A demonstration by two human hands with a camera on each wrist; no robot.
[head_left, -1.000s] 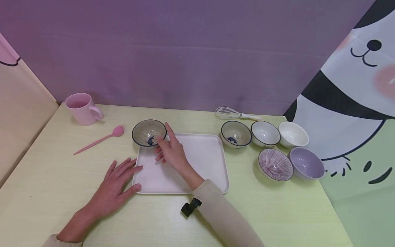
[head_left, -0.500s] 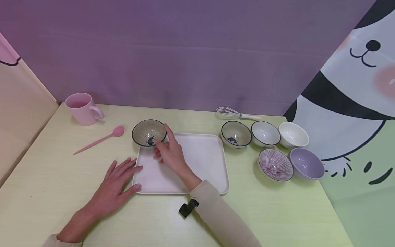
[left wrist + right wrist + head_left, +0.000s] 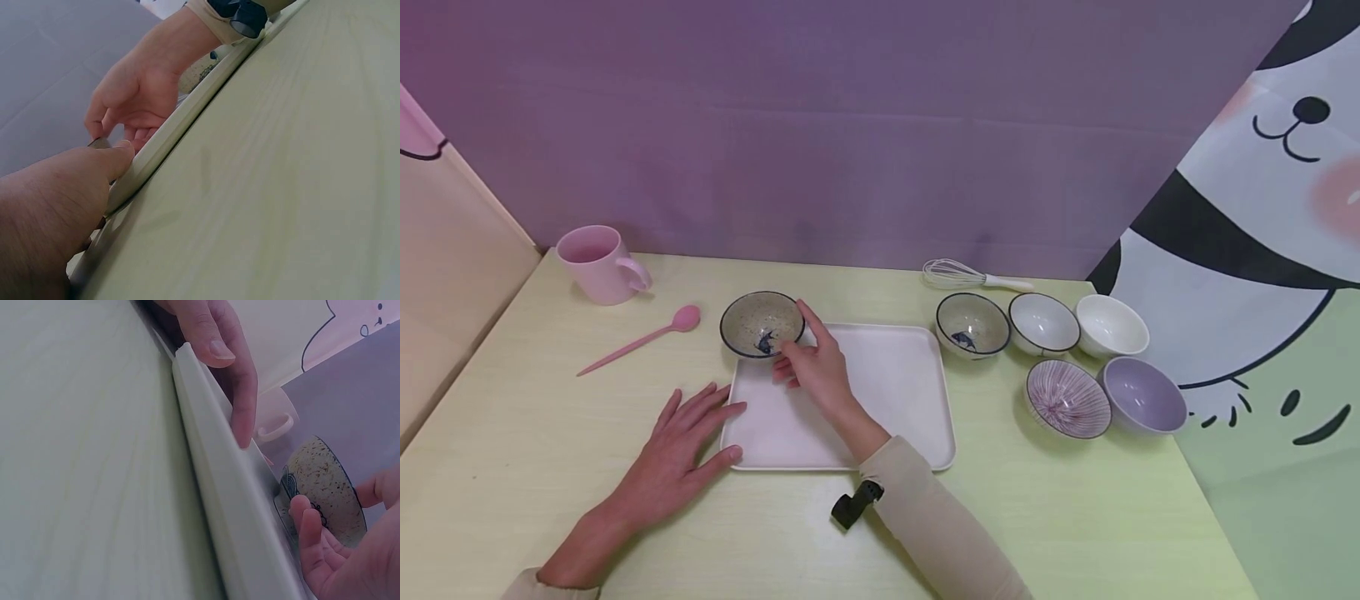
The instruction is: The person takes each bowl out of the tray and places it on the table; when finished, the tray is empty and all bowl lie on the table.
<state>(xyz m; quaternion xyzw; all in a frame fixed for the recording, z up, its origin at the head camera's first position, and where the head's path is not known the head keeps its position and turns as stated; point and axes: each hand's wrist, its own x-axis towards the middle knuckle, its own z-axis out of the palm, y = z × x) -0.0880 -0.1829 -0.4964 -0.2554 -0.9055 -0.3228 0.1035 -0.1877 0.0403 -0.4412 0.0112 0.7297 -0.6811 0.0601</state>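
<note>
A speckled beige bowl (image 3: 752, 321) with a dark rim and a blue fish motif is over the far left corner of a white rectangular tray (image 3: 895, 392). My right hand (image 3: 823, 371) holds its right side, index finger along the rim and the other fingers curled low against the wall, as the right wrist view shows the bowl (image 3: 322, 481). Whether the bowl rests on the tray or hangs just above it, I cannot tell. At the tray's near left corner lies my left hand (image 3: 681, 450), fingers spread and fairly straight, thumb touching the tray edge.
A pink mug (image 3: 598, 267) and pink spoon (image 3: 640, 342) occupy the left side. Right of the tray stand a matching fish bowl (image 3: 972, 321), a white dark-rimmed bowl (image 3: 1045, 323), a plain white bowl (image 3: 1112, 325), a striped bowl (image 3: 1069, 400) and a purple bowl (image 3: 1144, 396). A whisk (image 3: 977, 277) lies behind.
My right hand and forearm have shifted slightly to the left against the bowl. The bowl, tray and left hand hold nearly the same places.
</note>
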